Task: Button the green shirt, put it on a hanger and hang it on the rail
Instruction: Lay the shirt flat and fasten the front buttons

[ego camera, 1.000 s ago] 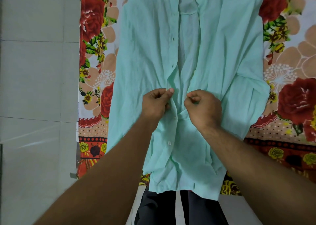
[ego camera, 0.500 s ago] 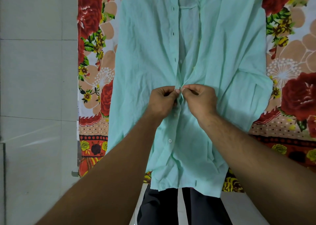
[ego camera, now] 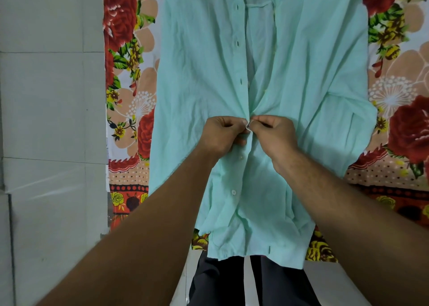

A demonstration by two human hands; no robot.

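Green shirt flat on flowered bedsheet. Left hand, right hand — each grip pinched on front edges mid-shirt, likely threading button. Cloth thin, limp — hold edges close beside button.

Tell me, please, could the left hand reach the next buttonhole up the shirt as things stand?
Probably yes: the buttonhole lies uncovered on the shirt just beyond the left hand, with nothing between. That hand is pinching the shirt's edge, though, so it would have to let go first.
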